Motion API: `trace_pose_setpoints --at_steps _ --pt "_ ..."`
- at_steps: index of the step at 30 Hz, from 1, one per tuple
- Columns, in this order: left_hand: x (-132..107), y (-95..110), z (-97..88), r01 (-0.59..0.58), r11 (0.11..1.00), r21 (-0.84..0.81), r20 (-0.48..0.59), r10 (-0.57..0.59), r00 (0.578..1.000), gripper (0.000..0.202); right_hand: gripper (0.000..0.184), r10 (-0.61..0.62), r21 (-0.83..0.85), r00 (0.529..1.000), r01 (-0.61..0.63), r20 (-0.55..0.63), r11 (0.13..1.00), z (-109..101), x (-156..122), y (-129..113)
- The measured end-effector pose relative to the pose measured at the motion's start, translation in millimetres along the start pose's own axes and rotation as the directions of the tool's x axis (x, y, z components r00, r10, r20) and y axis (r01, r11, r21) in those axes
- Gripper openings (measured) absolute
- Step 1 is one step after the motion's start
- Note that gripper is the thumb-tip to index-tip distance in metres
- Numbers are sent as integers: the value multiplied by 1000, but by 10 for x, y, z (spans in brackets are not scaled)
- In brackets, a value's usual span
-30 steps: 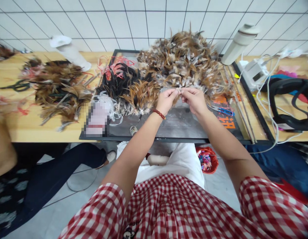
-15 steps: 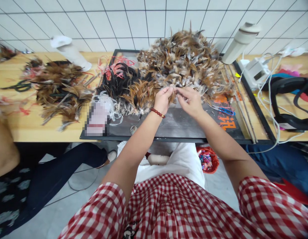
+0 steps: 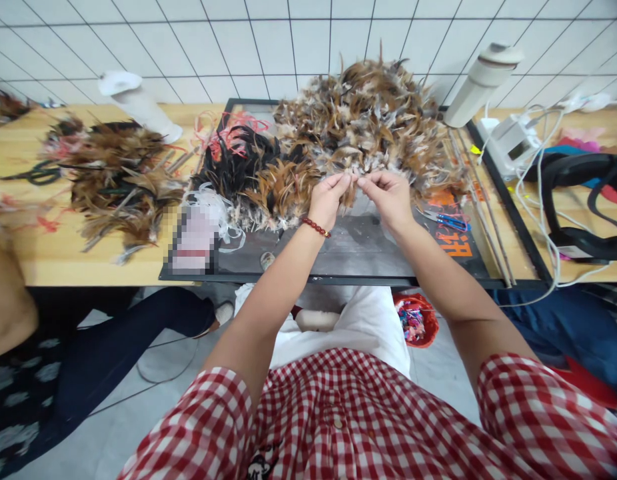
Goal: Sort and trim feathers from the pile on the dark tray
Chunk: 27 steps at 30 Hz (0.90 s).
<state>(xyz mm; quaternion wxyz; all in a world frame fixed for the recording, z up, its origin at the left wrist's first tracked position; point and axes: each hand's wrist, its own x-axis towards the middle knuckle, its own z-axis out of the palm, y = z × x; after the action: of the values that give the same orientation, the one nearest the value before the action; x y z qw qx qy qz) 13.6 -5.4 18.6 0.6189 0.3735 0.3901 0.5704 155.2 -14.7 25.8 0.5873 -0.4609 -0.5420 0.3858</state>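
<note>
My left hand (image 3: 329,195), with a beaded bracelet (image 3: 316,227) on the wrist, pinches brown feathers (image 3: 347,195) that hang below its fingertips. Close by on its right, my right hand (image 3: 388,195) has thumb and forefinger pressed together near the feather ends; what lies between them is too small to make out. Behind both hands rises a big heap of brown and white feathers (image 3: 368,120). Left of them lie bundles of orange-brown feathers (image 3: 283,183) and black feathers (image 3: 243,160). Blue-handled thread snips (image 3: 451,221) rest right of my right hand on the dark board (image 3: 358,250).
A bottle (image 3: 483,83), a white power adapter (image 3: 513,143) with cables and a black headset (image 3: 583,207) stand at the right. Thin sticks (image 3: 488,220) lie along the board. At left are scissors (image 3: 38,173), another feather pile (image 3: 118,173) and a seated person's leg (image 3: 123,347).
My right hand has turned and its fingers have closed into a pinch near the left fingertips. My left hand stays almost in place, holding the feathers.
</note>
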Motion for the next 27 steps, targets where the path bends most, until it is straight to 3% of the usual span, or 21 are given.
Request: trace_pose_setpoints --at_steps 9,16,23,27 --pt "-38 14 3 -11 1000 -3 76 11 997 23 60 270 149 945 -299 186 943 -10 1 -46" --pt "-78 72 -18 37 999 -5 109 -37 993 26 54 105 130 982 -126 158 984 -164 78 -142" --pt "-65 -2 -8 0 998 63 205 -12 979 29 58 67 121 978 -92 198 988 -138 69 -103" --pt "-38 -34 -1 19 998 67 140 -28 990 27 58 18 103 989 -33 146 994 -146 70 -126"
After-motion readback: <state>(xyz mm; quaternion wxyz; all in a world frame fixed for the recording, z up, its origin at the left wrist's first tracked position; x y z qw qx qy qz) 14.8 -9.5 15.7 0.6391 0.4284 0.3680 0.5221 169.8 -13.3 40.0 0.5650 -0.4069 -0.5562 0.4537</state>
